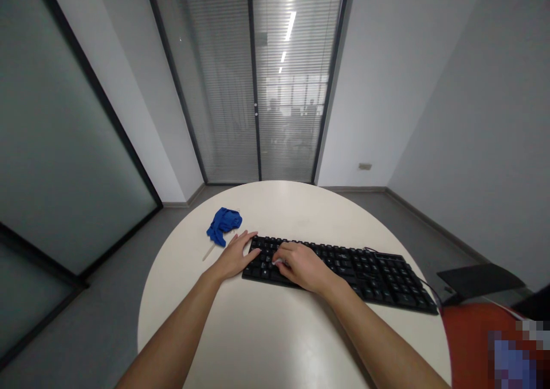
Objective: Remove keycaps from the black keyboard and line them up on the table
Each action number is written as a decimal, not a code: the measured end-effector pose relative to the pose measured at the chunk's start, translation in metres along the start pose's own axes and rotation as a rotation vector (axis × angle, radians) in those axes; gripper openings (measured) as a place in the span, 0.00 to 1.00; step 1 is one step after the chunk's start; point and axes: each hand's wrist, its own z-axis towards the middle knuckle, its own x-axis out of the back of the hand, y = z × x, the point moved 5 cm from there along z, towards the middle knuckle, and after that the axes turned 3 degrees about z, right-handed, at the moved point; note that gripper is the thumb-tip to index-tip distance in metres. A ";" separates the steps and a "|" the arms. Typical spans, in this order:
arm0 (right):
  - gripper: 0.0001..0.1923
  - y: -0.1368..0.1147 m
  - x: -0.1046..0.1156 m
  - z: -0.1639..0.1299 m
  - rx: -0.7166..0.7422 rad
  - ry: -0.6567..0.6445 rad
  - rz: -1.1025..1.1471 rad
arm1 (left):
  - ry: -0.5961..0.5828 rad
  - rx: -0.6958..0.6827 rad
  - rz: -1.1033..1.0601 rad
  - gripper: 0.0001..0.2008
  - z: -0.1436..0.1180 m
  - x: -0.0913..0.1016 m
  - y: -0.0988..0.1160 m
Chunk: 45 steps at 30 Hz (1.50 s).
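Note:
A black keyboard [378, 277] lies at a slant across the round table. My left hand [232, 258] holds its left end, with the thumb over the keys and the other fingers along the far left corner. Over the left part of the keys, my right hand [303, 267] is closed in a pinch. A small whitish thing [277, 261] shows at its fingertips, mostly hidden by the fingers; I cannot make out its kind. Beyond my left hand sits a crumpled blue cloth [224, 224]. A thin pale stick [208, 252] lies beside the cloth, close to my left wrist.
The pale round table [275, 343] has its curved edge near the keyboard's right end. A black cable [432, 290] runs off that end. To the right stand a red-orange seat [466, 343] and a dark flat panel [481, 280]. Glass doors with blinds [287, 137] are behind the table.

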 end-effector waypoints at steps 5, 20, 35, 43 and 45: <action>0.08 0.010 0.006 -0.005 -0.031 -0.033 0.021 | 0.005 0.001 -0.006 0.28 0.000 0.001 0.000; 0.09 -0.013 -0.016 0.001 0.081 0.046 0.087 | 0.019 -0.018 0.014 0.29 0.002 -0.003 -0.002; 0.09 -0.003 0.003 -0.004 0.053 -0.085 0.080 | 0.019 -0.009 0.005 0.28 0.001 -0.003 -0.005; 0.10 0.010 0.008 -0.009 -0.046 -0.122 0.103 | 0.002 -0.012 0.002 0.29 0.000 0.000 -0.002; 0.10 0.012 0.010 -0.010 -0.062 -0.133 0.097 | 0.001 -0.010 0.000 0.30 0.000 0.000 -0.003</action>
